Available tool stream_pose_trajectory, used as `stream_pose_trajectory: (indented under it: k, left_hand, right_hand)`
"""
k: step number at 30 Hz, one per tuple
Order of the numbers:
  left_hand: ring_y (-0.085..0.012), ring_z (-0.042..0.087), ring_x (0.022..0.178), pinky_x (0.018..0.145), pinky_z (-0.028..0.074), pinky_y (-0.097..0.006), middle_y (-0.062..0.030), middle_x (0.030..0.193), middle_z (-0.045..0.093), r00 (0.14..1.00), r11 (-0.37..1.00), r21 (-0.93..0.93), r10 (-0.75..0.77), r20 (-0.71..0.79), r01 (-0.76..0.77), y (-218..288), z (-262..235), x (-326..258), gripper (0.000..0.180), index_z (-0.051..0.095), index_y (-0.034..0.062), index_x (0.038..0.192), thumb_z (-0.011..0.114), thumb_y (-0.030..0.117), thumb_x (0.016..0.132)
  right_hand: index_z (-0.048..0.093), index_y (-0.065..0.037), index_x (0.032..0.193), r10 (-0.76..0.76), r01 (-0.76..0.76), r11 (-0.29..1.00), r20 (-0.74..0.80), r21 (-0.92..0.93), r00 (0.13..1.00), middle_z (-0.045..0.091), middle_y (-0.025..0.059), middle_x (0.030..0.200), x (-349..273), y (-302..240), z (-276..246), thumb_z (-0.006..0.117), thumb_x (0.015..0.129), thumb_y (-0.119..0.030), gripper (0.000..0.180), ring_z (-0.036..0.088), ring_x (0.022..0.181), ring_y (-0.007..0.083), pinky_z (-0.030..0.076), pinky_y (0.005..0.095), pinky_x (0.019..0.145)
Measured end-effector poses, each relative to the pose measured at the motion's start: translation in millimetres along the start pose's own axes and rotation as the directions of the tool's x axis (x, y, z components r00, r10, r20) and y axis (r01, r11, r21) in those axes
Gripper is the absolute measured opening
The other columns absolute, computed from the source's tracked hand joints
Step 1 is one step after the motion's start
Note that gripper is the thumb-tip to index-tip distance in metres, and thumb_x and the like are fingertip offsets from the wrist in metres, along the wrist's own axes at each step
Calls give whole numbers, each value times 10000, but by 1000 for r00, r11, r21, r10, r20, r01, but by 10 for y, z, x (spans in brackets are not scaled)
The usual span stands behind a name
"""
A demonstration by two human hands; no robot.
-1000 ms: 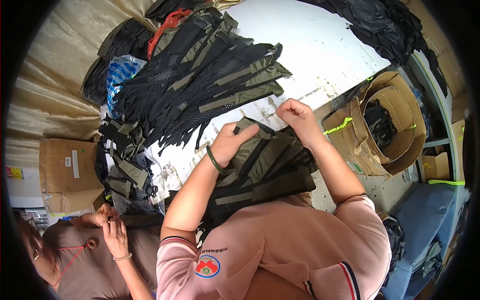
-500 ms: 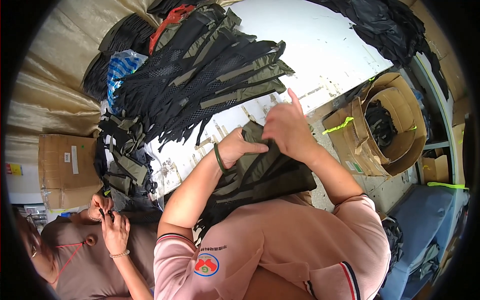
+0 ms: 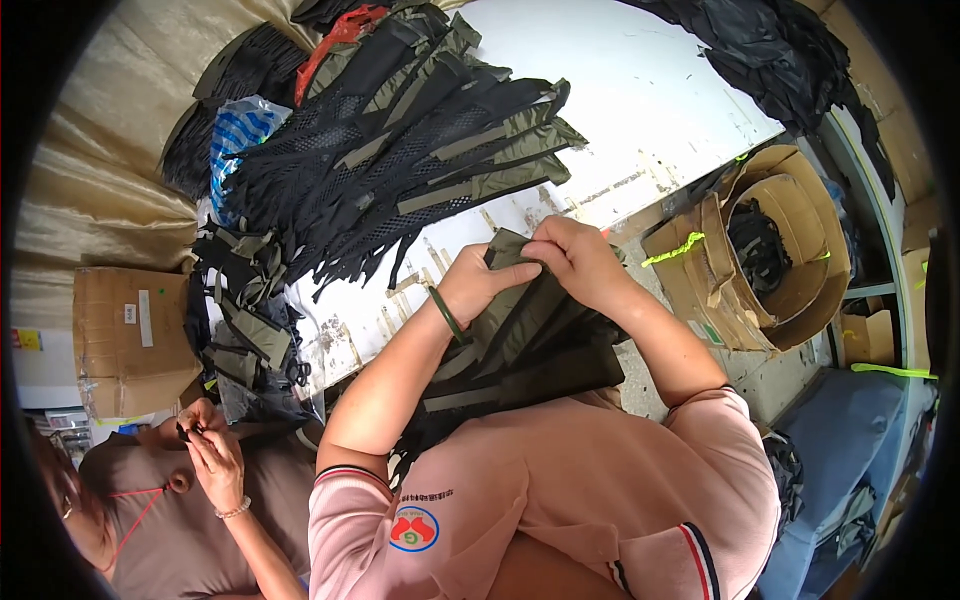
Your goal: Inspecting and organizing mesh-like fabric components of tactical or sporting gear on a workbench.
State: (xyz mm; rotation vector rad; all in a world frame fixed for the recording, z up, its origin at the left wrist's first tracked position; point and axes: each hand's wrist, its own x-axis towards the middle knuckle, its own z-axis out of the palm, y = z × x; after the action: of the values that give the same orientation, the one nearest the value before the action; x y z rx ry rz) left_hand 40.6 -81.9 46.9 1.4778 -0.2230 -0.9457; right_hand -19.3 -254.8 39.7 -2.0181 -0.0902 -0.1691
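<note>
Both grips pinch the top edge of an olive-and-black strap panel (image 3: 520, 330), left hand (image 3: 480, 285) steadying, right hand (image 3: 580, 262) folding, piece draped from counter (image 3: 640, 110) edge into lap beside the finished pile (image 3: 400, 150).

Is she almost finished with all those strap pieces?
Hard to say. A big fanned pile of black mesh and olive strap pieces already lies on the white table. Left hand and right hand pinch the top of another olive piece. How many remain cannot be seen.
</note>
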Motion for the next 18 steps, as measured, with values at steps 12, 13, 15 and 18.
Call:
stream_pose_trajectory:
  k: [12, 13, 15, 18]
  left_hand:
    - [-300, 584, 617, 573, 455, -399, -131, 679, 606, 983, 390, 912, -72, 171, -130, -101, -358, -1029, 345, 564, 52, 812, 655, 383, 836]
    - [-361, 622, 700, 621, 478, -440, -159, 747, 643, 970, 259, 955, -149, 190, -147, -313, -321, -1035, 373, 585, 63, 853, 628, 433, 838]
    - [-393, 624, 820, 688, 489, -480, -182, 814, 654, 956, 184, 979, -259, 139, -92, -873, -297, -1028, 427, 605, 64, 884, 595, 489, 838]
    - [-383, 633, 861, 730, 505, -461, -184, 881, 665, 914, 162, 987, -396, 85, -22, -1243, -270, -843, 462, 631, 57, 941, 575, 505, 846]
  right_hand:
    - [567, -30, 807, 468, -464, 882, 30, -84, 883, 571, 26, 651, -265, 524, -868, 599, 911, -214, 214, 553, 625, 159, 440, 332, 584]
    - [567, -28, 813, 460, -406, 820, 43, -403, 887, 592, 72, 682, -218, 554, -836, 611, 898, -224, 218, 577, 668, 219, 450, 359, 630]
    - [567, -25, 820, 441, -288, 680, 62, -674, 895, 614, 118, 712, -45, 590, -739, 624, 885, -233, 225, 600, 712, 280, 461, 386, 675]
    - [573, -38, 879, 334, -339, 846, -88, -411, 939, 622, 157, 763, 478, 647, -597, 639, 858, -349, 319, 608, 751, 317, 472, 383, 712]
